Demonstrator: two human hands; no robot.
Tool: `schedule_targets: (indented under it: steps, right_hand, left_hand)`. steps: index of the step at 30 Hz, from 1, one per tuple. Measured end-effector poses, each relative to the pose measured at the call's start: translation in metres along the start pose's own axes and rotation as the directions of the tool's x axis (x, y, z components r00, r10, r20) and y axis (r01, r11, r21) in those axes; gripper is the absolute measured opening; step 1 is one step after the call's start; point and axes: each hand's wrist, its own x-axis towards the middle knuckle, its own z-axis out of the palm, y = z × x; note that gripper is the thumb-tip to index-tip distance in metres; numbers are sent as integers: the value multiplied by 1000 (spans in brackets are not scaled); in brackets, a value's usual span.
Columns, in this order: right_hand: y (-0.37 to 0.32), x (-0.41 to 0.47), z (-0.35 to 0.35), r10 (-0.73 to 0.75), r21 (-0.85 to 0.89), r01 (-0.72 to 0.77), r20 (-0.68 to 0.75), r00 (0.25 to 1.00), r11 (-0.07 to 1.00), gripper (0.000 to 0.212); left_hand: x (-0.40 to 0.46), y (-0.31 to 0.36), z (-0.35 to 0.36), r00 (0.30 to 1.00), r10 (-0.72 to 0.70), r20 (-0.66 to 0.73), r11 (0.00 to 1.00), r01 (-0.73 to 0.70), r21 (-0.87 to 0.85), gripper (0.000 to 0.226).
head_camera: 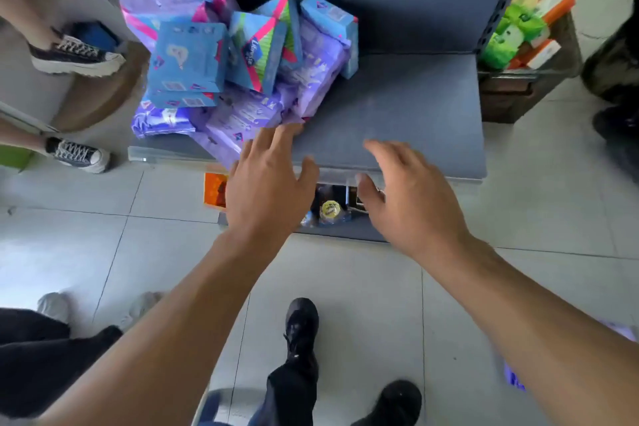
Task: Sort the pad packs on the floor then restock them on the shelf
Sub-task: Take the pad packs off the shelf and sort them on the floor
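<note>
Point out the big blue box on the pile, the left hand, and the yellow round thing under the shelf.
big blue box (188, 57), head view, front face.
left hand (266, 190), head view, back of hand.
yellow round thing (330, 209), head view, its top.

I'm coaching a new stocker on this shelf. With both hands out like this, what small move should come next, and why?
Probably ease the left hand forward onto the purple pack hanging over the shelf's front edge and push it back. Both hands are open and empty, the left fingertips are already at that pack, and the right hand hovers over bare shelf.
</note>
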Motion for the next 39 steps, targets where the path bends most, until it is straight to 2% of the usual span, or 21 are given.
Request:
schedule_targets:
  steps: [3, 8, 11, 13, 18, 23, 27, 30, 32, 34, 37, 38, 39]
  right_hand:
    - [-41, 30, 30, -28, 95, 25, 24, 999, 995, 46]
    - [-111, 93, 80, -9, 290, -18, 93, 996, 957, 44]
    - [-141, 136, 104, 72, 401, -98, 81, 994, 911, 45]
    - [-160, 170, 121, 177, 477, -184, 61, 982, 859, 43]
    - [-179, 222, 143, 399, 547, -368, 67, 915, 752, 48]
    - [-182, 222, 145, 418, 649, -337, 31, 908, 682, 38]
    - [-165, 200, 131, 410, 768, -269, 10, 912, 581, 30]
    - [-144, 171, 120, 383, 829, -210, -6, 924, 518, 34]
    - [-128, 147, 111, 345, 812, -169, -42, 938, 559, 43]
    - [-113, 120, 100, 294, 733, -124, -107, 950, 668, 46]
    - [-84, 74, 77, 93, 419, 41, -294, 951, 907, 46]
    - [-74, 58, 69, 29, 305, 75, -323, 946, 950, 49]
    - [-63, 42, 60, -14, 216, 92, -339, 941, 972, 52]
  left_hand:
    - [20, -50, -13, 994, -102, -42, 995, 101, -26, 41]
    - [71, -127, -28, 981, -175, -88, 981, 166, -100, 42]
    - [98, -157, -29, 974, -195, -111, 973, 179, -146, 49]
    - [121, -179, -30, 970, -216, -110, 962, 192, -196, 53]
    - [164, -204, -28, 969, -234, -76, 941, 206, -269, 54]
    - [166, -211, -27, 973, -209, -94, 920, 163, -357, 44]
    - [150, -200, -32, 972, -203, -121, 816, 99, -570, 31]
    - [136, -182, -33, 977, -208, -38, 727, 128, -674, 31]
    - [126, -163, -32, 980, -196, 30, 672, 157, -723, 34]
    - [117, -140, -33, 967, -208, 144, 561, 239, -793, 35]
    - [100, -100, -34, 873, -199, 444, 277, 485, -830, 38]
    - [91, -86, -33, 840, -165, 517, 243, 543, -804, 44]
    - [81, -73, -30, 819, -124, 560, 256, 571, -780, 48]
